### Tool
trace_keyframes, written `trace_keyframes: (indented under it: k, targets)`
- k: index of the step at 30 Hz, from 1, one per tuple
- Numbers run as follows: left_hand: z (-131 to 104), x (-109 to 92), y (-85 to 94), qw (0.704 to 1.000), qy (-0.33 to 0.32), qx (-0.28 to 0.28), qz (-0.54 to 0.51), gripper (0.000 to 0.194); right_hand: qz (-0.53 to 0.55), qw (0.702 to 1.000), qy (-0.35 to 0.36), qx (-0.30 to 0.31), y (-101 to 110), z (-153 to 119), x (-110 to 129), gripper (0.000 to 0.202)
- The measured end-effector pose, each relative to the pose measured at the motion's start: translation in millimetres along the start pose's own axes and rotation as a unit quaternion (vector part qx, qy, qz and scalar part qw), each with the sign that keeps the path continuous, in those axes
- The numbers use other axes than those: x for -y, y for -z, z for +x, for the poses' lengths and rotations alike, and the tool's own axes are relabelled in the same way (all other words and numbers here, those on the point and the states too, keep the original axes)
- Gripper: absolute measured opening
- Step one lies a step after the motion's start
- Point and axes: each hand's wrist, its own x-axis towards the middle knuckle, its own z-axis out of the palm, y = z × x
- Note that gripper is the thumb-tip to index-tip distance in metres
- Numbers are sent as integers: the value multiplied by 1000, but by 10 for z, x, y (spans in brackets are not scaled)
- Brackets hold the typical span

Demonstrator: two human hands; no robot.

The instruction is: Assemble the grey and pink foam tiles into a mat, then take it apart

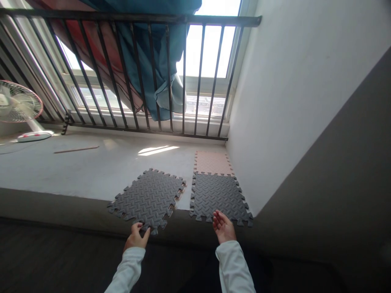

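A dark grey foam puzzle mat (149, 197) with jagged edges lies at an angle on the ledge, its near corner jutting past the front. Bits of pinkish edge show along its far and right sides. My left hand (136, 237) is at this near edge, fingertips against or very close to the teeth, thumb spread apart from the fingers. To the right, a second dark grey mat (217, 194) sits by the wall, joined or butted to a pale pink mat (213, 162) behind it. My right hand (224, 228) is open, palm turned inward, fingers over this mat's front edge.
The pale ledge (76, 175) drops off at the front to a dark floor. Black metal railing (131, 18) runs before the window, with blue and red cloth (146, 53) hanging behind it. A fan (18, 103) and a thin stick (76, 149) are at left; a white wall (275, 101) rises at right.
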Motion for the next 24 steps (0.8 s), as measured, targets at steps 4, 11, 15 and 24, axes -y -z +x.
trace_keyframes:
  k: [4,11,15,24]
  targets:
    - [13,31,-19,998,-21,-2,58,29,3,1000,3,-6,0,-3,-9,15]
    - [70,140,-63,989,-108,-21,97,32,1,1000,8,-5,4,7,-21,16]
    - [82,201,-98,987,-120,-24,102,33,5,1000,8,-5,2,5,-18,15]
    - [100,259,-127,983,-153,-32,93,36,0,1000,15,-11,9,20,-31,15]
